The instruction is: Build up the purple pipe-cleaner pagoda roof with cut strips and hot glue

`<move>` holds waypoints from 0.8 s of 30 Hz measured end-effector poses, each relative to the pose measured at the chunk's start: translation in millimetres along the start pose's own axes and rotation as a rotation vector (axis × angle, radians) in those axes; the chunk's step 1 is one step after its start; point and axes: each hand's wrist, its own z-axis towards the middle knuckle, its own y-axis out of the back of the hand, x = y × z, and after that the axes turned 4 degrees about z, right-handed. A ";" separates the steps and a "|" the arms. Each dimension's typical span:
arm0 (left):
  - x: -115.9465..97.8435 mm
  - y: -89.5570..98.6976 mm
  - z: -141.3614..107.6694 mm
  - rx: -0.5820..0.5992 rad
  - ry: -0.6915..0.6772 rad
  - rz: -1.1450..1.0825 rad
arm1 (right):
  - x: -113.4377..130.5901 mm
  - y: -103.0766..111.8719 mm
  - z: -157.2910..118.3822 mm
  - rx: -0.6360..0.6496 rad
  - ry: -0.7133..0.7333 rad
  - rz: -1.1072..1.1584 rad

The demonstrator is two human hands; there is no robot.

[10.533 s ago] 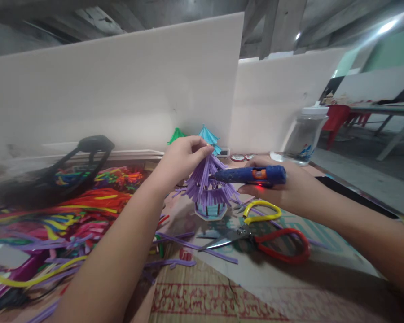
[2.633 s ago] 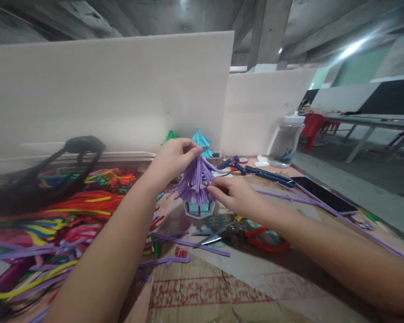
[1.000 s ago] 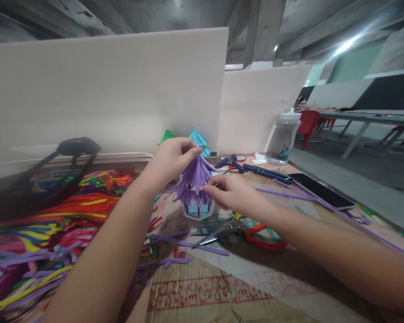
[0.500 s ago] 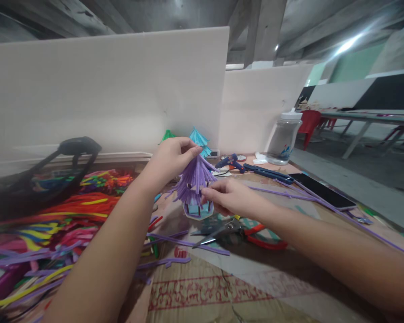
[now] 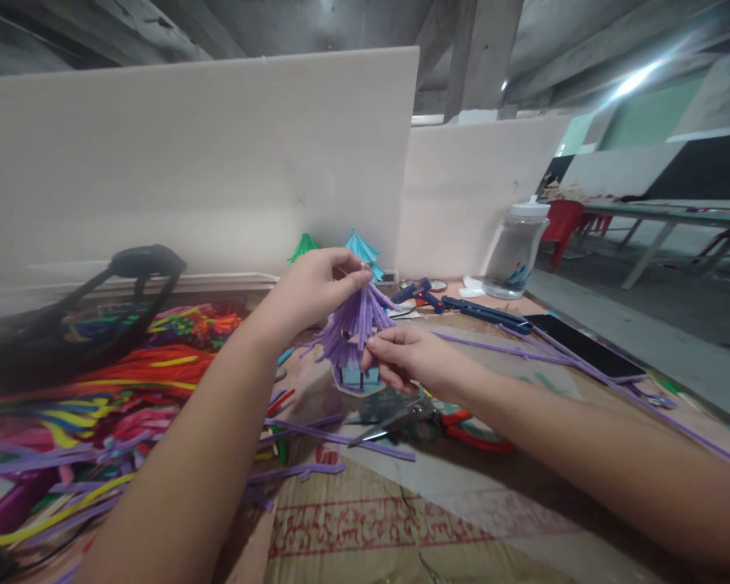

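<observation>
A small tiered pavilion model with fuzzy purple pipe-cleaner roofs [image 5: 365,312] stands in front of me on a pale blue base [image 5: 360,380]. At its peak, my left hand [image 5: 328,284] is closed, thumb and fingers pinching the roof's tip. My right hand [image 5: 417,355] is at the lower right edge of the upper roof, thumb and index finger pinched on a purple pipe-cleaner strand there. Its other fingers curl loosely below. Just under this hand lie scissors [image 5: 395,423] with red handles, blades apart. Loose purple pipe cleaners [image 5: 316,470] are nearby.
Heaps of coloured pipe cleaners [image 5: 152,365] and a blurred black strap-like object [image 5: 146,264] fill the left. Behind are green [image 5: 304,245] and blue [image 5: 360,247] roofs. To the right are a glue gun [image 5: 414,292], a dark blue tool [image 5: 487,312], a phone [image 5: 587,347] and a water bottle [image 5: 514,251].
Both hands stay at the purple roof. My right hand has shifted very slightly left, its lower fingers a little more uncurled. The model's base has barely moved.
</observation>
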 end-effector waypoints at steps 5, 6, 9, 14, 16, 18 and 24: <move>3.8 5.2 -6.4 0.212 0.012 -0.058 | 12.4 7.3 -6.3 0.040 -0.055 -0.169; 3.7 6.2 -7.6 0.246 0.018 -0.069 | 17.6 10.5 -8.8 0.064 -0.074 -0.251; 3.5 7.8 -9.3 0.303 0.019 -0.082 | 31.6 23.4 -15.0 0.007 -0.051 -0.557; 12.0 7.6 -8.2 0.302 -0.017 -0.111 | 23.4 40.5 -11.0 -0.256 0.127 -0.589; 16.3 7.9 -7.8 0.302 -0.018 -0.116 | 11.2 40.0 -6.7 -0.268 0.122 -0.391; 18.6 8.3 -7.8 0.299 -0.028 -0.112 | 0.0 35.3 -3.5 -0.185 0.097 -0.131; 9.3 3.5 -8.3 0.316 -0.094 -0.179 | -8.6 14.5 -5.8 0.032 0.089 0.407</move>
